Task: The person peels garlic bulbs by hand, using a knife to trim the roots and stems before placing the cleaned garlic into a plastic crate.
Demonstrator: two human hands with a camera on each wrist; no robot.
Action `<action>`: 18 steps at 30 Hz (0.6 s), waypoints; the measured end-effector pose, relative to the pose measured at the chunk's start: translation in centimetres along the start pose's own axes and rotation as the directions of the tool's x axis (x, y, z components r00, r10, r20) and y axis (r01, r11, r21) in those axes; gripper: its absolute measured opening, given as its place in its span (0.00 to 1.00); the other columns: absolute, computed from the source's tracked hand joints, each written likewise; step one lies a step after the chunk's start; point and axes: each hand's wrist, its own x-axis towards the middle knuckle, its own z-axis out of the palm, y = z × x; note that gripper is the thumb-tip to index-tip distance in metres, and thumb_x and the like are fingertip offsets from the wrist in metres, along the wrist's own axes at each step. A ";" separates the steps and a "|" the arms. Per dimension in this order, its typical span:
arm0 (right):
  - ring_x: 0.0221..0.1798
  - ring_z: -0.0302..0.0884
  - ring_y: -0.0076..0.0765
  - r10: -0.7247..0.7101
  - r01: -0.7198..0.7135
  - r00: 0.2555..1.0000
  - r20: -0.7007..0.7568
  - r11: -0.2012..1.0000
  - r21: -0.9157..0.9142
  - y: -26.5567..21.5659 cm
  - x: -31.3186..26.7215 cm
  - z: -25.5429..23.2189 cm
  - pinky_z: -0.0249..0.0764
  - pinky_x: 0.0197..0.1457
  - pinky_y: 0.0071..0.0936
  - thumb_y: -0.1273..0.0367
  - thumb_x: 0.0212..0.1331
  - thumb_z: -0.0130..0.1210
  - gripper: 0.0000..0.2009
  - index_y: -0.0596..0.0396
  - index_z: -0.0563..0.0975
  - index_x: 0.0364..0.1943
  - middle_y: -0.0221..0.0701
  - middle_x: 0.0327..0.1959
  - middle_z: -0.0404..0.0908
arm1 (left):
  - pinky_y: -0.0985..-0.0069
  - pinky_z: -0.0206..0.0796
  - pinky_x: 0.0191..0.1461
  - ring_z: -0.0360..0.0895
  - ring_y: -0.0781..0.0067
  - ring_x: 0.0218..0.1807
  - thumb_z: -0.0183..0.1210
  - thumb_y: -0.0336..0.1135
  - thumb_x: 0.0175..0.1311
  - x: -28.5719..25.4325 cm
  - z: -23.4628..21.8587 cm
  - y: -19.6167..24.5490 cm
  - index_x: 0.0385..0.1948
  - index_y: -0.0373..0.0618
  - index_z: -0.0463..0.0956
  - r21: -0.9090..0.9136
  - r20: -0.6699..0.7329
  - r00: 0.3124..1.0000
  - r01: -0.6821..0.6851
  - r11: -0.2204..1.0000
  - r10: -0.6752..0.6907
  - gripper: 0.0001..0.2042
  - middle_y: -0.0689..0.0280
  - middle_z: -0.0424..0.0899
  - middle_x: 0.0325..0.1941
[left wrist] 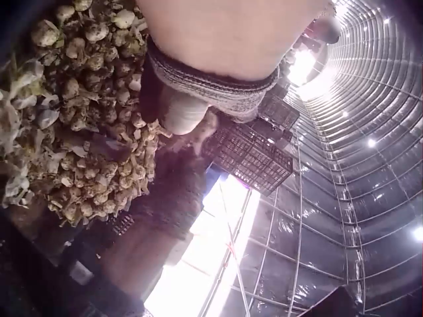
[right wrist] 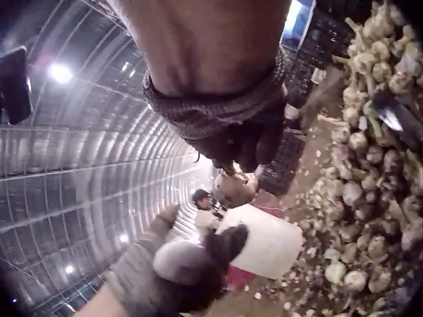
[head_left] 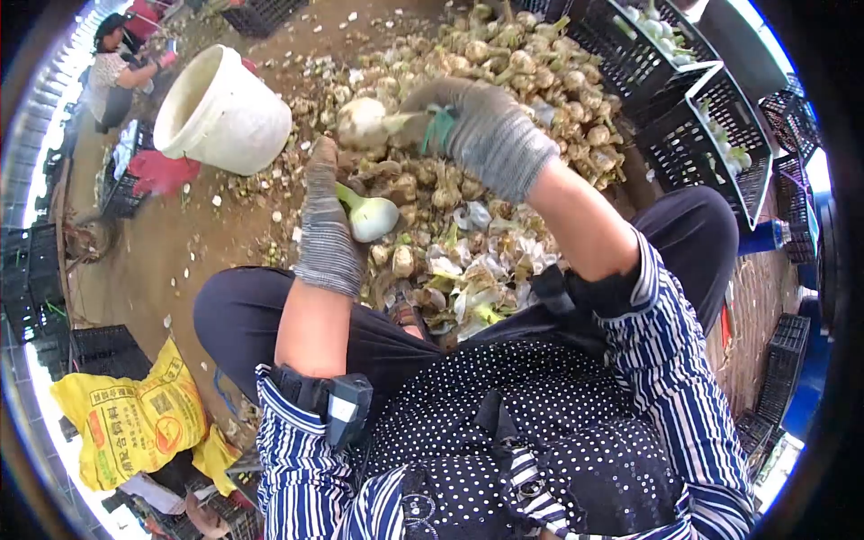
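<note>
Grey knitted gloves cover both hands. My left hand [head_left: 326, 220] holds a smooth white garlic bulb [head_left: 373, 220] with a short green stem against its palm side; the same white bulb [right wrist: 180, 261] shows in the right wrist view. Ahead and to the right, my right hand [head_left: 490, 126] grips the stem of another garlic bulb [head_left: 362, 121], rougher and browner, held out toward the left fingertips. A strip of green [head_left: 438, 129] wraps a finger of the right glove. Beneath both hands spreads a heap of unpeeled garlic [head_left: 576, 90] with stems.
A white bucket [head_left: 229, 117] stands tilted at the left front. Black crates [head_left: 711, 135] with white bulbs line the right. Peeled skins [head_left: 477, 270] lie between the legs. A yellow sack [head_left: 135, 418] is at the lower left. Another person [head_left: 112, 76] sits at the far left.
</note>
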 end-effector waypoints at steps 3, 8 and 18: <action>0.31 0.76 0.23 -0.006 0.005 0.994 0.106 1.000 0.005 -2.5 -2.9 -0.8 0.75 0.35 0.20 0.66 0.53 0.60 0.10 0.57 0.78 0.35 0.30 0.30 0.80 | 0.70 0.75 0.22 0.79 0.67 0.28 0.53 0.58 0.57 -1.9 1.1 0.2 0.46 0.44 0.70 0.016 0.209 0.976 -0.068 0.998 0.063 0.27 0.60 0.79 0.34; 0.30 0.74 0.19 -0.049 0.043 0.992 0.118 0.998 0.051 -1.0 -5.9 -3.0 0.71 0.34 0.18 0.66 0.54 0.60 0.09 0.58 0.77 0.30 0.27 0.24 0.78 | 0.75 0.75 0.26 0.78 0.71 0.30 0.63 0.49 0.52 -3.5 2.6 -1.0 0.43 0.42 0.71 0.093 0.332 0.943 -0.014 0.996 -0.017 0.23 0.62 0.78 0.34; 0.32 0.77 0.52 -0.104 0.143 0.979 0.177 0.964 -0.225 1.0 -6.4 -3.6 0.73 0.37 0.38 0.51 0.57 0.50 0.22 0.59 0.77 0.30 0.46 0.26 0.78 | 0.76 0.72 0.44 0.77 0.72 0.41 0.58 0.53 0.55 -3.3 2.8 -2.0 0.46 0.39 0.71 0.307 0.338 0.927 0.057 0.950 -0.165 0.26 0.61 0.78 0.42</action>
